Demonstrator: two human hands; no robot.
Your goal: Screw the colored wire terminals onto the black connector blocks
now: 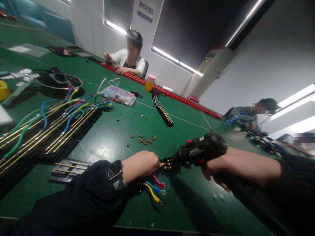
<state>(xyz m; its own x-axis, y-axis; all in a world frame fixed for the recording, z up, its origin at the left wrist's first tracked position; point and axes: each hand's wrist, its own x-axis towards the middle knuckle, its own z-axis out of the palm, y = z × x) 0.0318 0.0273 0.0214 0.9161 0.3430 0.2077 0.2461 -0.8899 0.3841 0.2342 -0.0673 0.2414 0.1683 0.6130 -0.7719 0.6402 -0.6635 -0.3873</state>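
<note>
Two hands: both at work over the green tabletop (105, 139); the left hand (141, 165) has its fingers drawn together on the near end of the small busbar block, though whether they also pinch a screw or lug is hidden; the right hand (218, 165) is wrapped around the grip of the cordless drill-driver
Busbar block: a short black base with brass-coloured metal (169, 167), lying on the table between the left fingertips and the drill's nose
Cordless drill-driver: black with red marks (201, 149); tilted, nose at the block; its bit cannot be made out
Step in hand: seemingly driving a screw into the block while the left hand steadies it
Ring-terminal leads: red, blue and yellow (157, 189), showing below the left wrist, ring ends loose on the table; their other ends are hidden
Brass-coloured screws: loosely scattered (145, 141) beyond the left hand, within easy reach
Next move: judging from this pose, it calls for keeping the bit square in the screw head, pressing steadily, and holding the block so it cannot twist
</note>
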